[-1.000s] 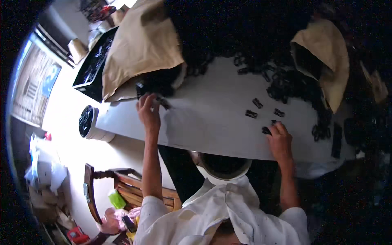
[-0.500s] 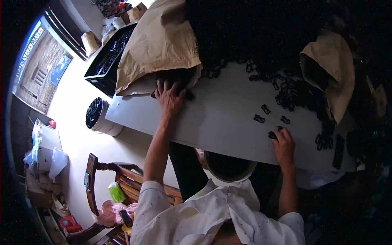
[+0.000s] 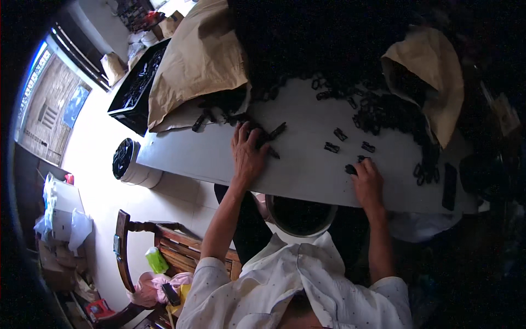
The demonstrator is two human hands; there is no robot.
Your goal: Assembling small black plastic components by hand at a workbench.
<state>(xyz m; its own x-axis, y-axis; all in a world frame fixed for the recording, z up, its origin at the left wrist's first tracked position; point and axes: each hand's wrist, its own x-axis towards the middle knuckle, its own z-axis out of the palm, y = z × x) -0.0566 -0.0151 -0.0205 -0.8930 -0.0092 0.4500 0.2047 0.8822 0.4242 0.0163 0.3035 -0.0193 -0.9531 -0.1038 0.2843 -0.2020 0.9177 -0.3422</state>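
Observation:
My left hand (image 3: 249,156) curls over a bunch of small black plastic parts (image 3: 278,130) on the grey table (image 3: 296,164). Some stick out past its fingers. Just beyond it lies the mouth of a large brown paper sack (image 3: 200,66), with more black parts spilling from it. Near the table's front edge, my right hand (image 3: 368,183) is closed on a small black plastic part (image 3: 350,170) that shows at the fingertips. A few loose parts (image 3: 332,147) lie just ahead of that hand. Their exact kind is too dark to make out.
A dark heap of the same parts (image 3: 378,115) covers the table's far side, beside a second paper sack (image 3: 433,71). Leftward stand a black crate (image 3: 123,109) and a white bucket (image 3: 143,171), both filled with parts. A tub (image 3: 301,233) sits below the table edge, a wooden chair (image 3: 123,247) at lower left.
My left hand has come out of the sack's mouth, moving right and nearer, with several black parts under it. My right hand keeps its hold while the whole view shifts slightly.

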